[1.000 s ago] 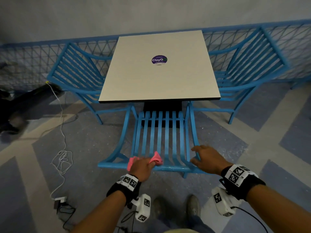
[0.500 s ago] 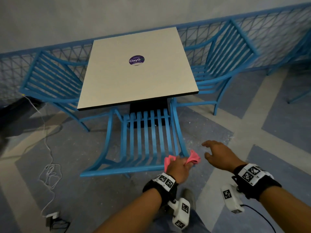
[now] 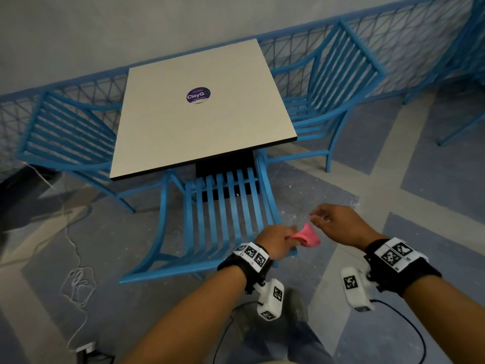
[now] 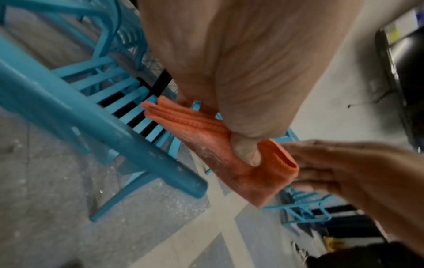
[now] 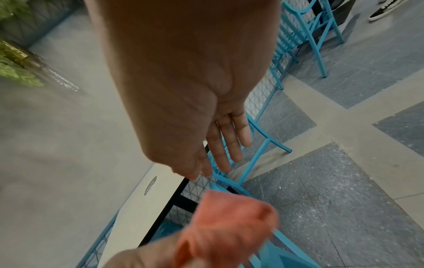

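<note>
Cloth (image 3: 309,236), one, pink, gripped by left hand (image 3: 275,239), right hand (image 3: 338,224) relaxed, empty, three chairs (image 3: 223,219) round one table (image 3: 196,132)

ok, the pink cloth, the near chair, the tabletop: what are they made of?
Pink cloth: soft knit or microfibre, by its ribbed folded edges; matte, dusted with white specks.
Near chair: looks like painted metal, thin blue slats and tubes with a slight sheen; could be plastic.
Tabletop: probably laminate board, smooth matte off-white face with a black edge.

Left hand (image 3: 275,239) gripping pink cloth (image 3: 308,236), blue chair (image 3: 223,206)
</note>
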A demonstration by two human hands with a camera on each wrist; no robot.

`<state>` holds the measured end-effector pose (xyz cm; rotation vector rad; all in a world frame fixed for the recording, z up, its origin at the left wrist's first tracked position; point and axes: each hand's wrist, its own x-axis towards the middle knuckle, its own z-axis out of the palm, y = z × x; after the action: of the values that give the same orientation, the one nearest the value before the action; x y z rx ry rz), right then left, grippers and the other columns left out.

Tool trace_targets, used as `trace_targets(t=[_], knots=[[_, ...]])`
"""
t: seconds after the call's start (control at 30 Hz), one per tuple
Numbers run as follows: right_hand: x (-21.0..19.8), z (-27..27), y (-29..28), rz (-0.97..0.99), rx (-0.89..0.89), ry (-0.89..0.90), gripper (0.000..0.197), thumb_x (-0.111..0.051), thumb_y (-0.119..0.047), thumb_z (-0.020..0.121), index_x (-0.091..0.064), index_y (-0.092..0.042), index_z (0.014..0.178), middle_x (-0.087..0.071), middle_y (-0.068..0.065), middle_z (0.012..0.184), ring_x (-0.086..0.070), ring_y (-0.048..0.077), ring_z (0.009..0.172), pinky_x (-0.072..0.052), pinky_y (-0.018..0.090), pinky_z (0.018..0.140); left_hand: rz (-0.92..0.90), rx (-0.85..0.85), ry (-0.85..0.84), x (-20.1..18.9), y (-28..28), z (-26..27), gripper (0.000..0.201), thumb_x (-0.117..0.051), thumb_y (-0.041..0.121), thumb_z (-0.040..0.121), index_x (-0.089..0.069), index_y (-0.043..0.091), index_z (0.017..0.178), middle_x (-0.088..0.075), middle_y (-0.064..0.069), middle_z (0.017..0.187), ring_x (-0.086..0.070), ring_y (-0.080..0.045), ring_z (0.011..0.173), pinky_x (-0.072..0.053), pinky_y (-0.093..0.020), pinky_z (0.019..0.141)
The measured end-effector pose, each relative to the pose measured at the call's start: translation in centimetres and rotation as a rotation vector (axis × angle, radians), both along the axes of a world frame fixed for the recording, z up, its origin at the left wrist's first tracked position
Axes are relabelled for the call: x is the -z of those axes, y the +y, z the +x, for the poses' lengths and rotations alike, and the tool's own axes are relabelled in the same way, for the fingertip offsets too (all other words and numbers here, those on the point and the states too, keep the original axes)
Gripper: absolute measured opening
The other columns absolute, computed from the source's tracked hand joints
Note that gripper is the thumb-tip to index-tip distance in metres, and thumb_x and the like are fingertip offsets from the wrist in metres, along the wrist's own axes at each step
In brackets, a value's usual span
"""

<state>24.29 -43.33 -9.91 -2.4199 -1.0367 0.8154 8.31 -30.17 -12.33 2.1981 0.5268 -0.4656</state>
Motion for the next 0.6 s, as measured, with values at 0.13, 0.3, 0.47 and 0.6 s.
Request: trace_targets(t=[0.13,0.3,0.47,0.6], knots=[[0.9,-1.3,-0.5,-0.08,-0.083,0.027,0.028,-0.06,-0.039,0.095,-0.072,-0.02,0.111,-0.074,0.001,0.112,-0.063,0.014,0.092,-0.05,0.032,0.085,0.116,0.162,0.02,2.3,-2.2,-1.9,0.039,-0.055,0.029,0.103,-0.057,0.025,0.142,-0.061,-0.012,0.141,-0.051,-0.035,0.131,-0.043,-0.048,0.106],[1.4,-3.1,-0.1,-0.159,-0.14,0.014,0.026,-0.062,-0.041,0.091,-0.074,-0.021,0.105,-0.076,0.002,0.11,-0.069,0.022,0.1,-0.053,0.035,0.088,0.224,0.259,-0.091,3.0,-1.5,-4.7,0.039,-0.06,0.025,0.098,-0.055,0.034,0.136,-0.052,-0.007,0.134,-0.048,-0.034,0.122,-0.048,-0.052,0.096],[0.9,-5.6,2.9,-0.183,-0.26,-0.003,0.026,-0.06,-0.037,0.092,-0.073,-0.021,0.109,-0.074,0.004,0.114,-0.068,0.023,0.103,-0.051,0.035,0.088,0.254,0.211,-0.004,3.3,0.7,-8.6,0.048,-0.055,0.028,0.102,-0.044,0.042,0.147,-0.036,-0.003,0.16,-0.032,-0.035,0.145,-0.038,-0.059,0.112],[0.7,-7.9,5.8,-0.186,-0.357,-0.004,0.028,-0.058,-0.038,0.093,-0.072,-0.019,0.109,-0.074,0.003,0.116,-0.067,0.024,0.105,-0.052,0.036,0.089,0.261,0.108,0.031,2.9,3.2,-12.7,0.047,-0.048,0.039,0.104,-0.039,0.043,0.15,-0.035,-0.003,0.161,-0.032,-0.041,0.145,-0.039,-0.059,0.111]])
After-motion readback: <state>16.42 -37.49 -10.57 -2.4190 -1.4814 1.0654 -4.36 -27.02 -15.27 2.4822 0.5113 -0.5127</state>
